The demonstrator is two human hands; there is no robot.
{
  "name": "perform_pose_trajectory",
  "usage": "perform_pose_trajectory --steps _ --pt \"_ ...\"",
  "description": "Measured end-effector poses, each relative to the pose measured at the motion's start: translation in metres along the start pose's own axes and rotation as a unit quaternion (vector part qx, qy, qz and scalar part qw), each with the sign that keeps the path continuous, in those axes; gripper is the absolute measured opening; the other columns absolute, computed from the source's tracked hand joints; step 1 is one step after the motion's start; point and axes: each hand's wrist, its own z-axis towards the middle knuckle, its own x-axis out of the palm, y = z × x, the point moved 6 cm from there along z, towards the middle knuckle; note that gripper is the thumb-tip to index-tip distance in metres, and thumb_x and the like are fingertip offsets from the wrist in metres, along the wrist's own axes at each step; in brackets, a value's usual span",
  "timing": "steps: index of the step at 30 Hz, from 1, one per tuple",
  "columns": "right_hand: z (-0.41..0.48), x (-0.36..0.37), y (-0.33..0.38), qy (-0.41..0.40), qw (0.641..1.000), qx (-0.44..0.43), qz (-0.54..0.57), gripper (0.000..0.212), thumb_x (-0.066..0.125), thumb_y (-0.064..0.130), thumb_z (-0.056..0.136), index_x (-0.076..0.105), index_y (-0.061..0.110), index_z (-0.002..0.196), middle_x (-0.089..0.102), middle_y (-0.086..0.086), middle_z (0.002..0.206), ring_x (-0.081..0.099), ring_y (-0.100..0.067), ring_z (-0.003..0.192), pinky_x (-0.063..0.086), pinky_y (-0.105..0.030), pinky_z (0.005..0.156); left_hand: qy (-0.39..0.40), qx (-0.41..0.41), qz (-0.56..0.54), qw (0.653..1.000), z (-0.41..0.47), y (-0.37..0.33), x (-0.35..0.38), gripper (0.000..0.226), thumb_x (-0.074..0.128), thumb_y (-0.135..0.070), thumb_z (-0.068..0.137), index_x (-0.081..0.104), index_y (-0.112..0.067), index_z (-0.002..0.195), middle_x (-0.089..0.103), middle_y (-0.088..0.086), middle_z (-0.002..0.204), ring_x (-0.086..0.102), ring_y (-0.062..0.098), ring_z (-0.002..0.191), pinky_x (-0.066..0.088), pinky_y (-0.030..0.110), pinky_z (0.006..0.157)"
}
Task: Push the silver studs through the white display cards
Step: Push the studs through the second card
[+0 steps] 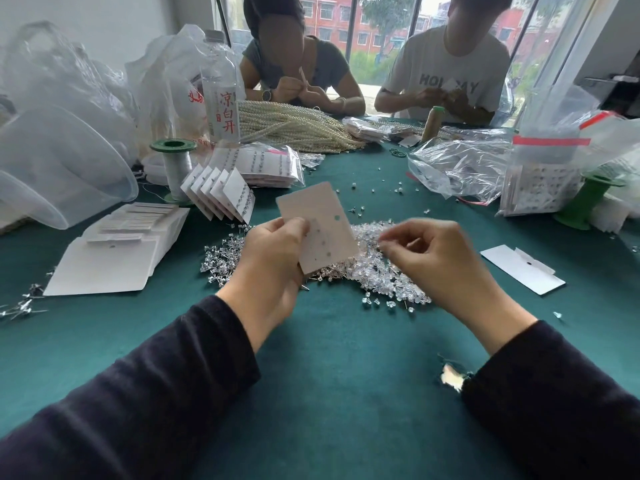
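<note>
Dark sleeves (166, 382) nearest. Left hand (273, 261) grip holds white card (317, 220) above stud pile (221, 252) on desk (346, 375). Right hand (433, 261) grip narrow, fingertips pinched; contents blurred, possibly a stud.

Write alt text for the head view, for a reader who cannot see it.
The left hand holds a white card over a pile of studs on a green table. The right hand, fingers pinched, is beside the card; what it holds is blurred. Two people work opposite.
</note>
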Motion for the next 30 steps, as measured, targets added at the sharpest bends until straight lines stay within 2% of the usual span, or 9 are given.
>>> perform_pose_trajectory --steps 2,4,8,14,18,20,23,25,30 --pt "-0.001 0.008 -0.003 0.110 0.990 -0.016 -0.089 0.013 0.071 0.016 0.074 0.068 0.027 0.069 0.059 0.005 0.066 0.049 -0.009 0.059 0.038 -0.022 0.061 -0.005 -0.031 -0.045 0.999 0.003 0.002 -0.003 0.007 0.048 -0.007 0.090 0.053 -0.011 0.093 0.065 0.006 0.078 0.065 0.019 0.075 0.056 0.040 0.074" --pt "-0.007 0.016 -0.001 0.196 0.977 -0.024 -0.083 0.012 0.072 0.016 0.072 0.069 0.027 0.068 0.057 0.004 0.070 0.047 -0.007 0.061 0.037 -0.020 0.061 0.000 -0.057 -0.081 0.995 0.002 0.005 -0.004 0.010 0.050 -0.005 0.089 0.054 -0.012 0.096 0.066 0.007 0.081 0.066 0.020 0.076 0.057 0.038 0.073" --pt "-0.013 0.021 0.003 0.248 0.954 -0.063 -0.153 0.012 0.072 0.021 0.072 0.068 0.033 0.070 0.053 0.008 0.077 0.046 0.002 0.067 0.033 -0.010 0.063 0.016 -0.075 -0.082 0.994 0.001 0.008 -0.001 0.011 0.049 -0.003 0.089 0.056 -0.010 0.095 0.067 0.007 0.081 0.065 0.019 0.073 0.058 0.032 0.061" --pt "-0.013 0.027 0.003 0.211 0.958 -0.078 -0.178 0.012 0.065 0.013 0.075 0.066 0.025 0.070 0.049 0.013 0.070 0.045 0.007 0.065 0.030 -0.006 0.063 0.030 -0.072 -0.079 0.994 0.002 0.007 0.005 0.014 0.047 -0.002 0.091 0.059 -0.007 0.086 0.067 0.007 0.076 0.064 0.019 0.073 0.056 0.037 0.069" --pt "-0.006 0.014 0.000 0.108 0.980 -0.057 -0.157 0.012 0.060 0.009 0.072 0.060 0.020 0.066 0.053 0.015 0.059 0.049 0.008 0.063 0.033 -0.004 0.060 0.042 -0.060 -0.028 0.997 0.004 0.010 0.005 0.010 0.050 -0.002 0.089 0.060 -0.001 0.093 0.068 0.011 0.085 0.066 0.021 0.075 0.057 0.039 0.072" --pt "-0.001 0.004 -0.007 0.059 0.990 -0.019 -0.128 0.011 0.062 0.010 0.071 0.063 0.019 0.065 0.059 0.010 0.058 0.053 0.002 0.059 0.037 -0.007 0.059 0.045 -0.061 -0.006 0.997 0.004 0.013 0.005 0.012 0.052 -0.002 0.088 0.059 0.000 0.098 0.068 0.012 0.085 0.067 0.020 0.071 0.058 0.038 0.070" --pt "0.001 -0.001 -0.014 0.026 0.997 0.031 -0.063 0.011 0.065 0.007 0.070 0.065 0.017 0.064 0.067 0.002 0.064 0.061 -0.012 0.062 0.047 -0.025 0.064 0.051 -0.061 0.015 0.997 0.001 0.015 0.006 0.006 0.054 0.001 0.087 0.060 0.000 0.088 0.069 0.010 0.074 0.068 0.016 0.058 0.059 0.032 0.054" --pt "0.002 -0.005 -0.015 -0.006 0.998 0.042 -0.046 0.012 0.065 0.007 0.070 0.066 0.016 0.064 0.067 0.002 0.064 0.059 -0.010 0.058 0.044 -0.023 0.059 0.051 -0.058 0.037 0.996 -0.001 0.016 0.007 0.005 0.055 0.001 0.086 0.060 -0.001 0.086 0.069 0.008 0.070 0.068 0.016 0.056 0.058 0.030 0.051" --pt "0.002 -0.011 -0.016 -0.046 0.996 0.071 0.009 0.011 0.068 0.006 0.070 0.066 0.015 0.064 0.065 0.000 0.062 0.053 -0.008 0.053 0.041 -0.022 0.054 0.058 -0.063 0.085 0.993 -0.005 0.019 0.012 0.006 0.055 0.001 0.087 0.060 -0.002 0.086 0.066 0.012 0.081 0.064 0.020 0.069 0.058 0.036 0.063"
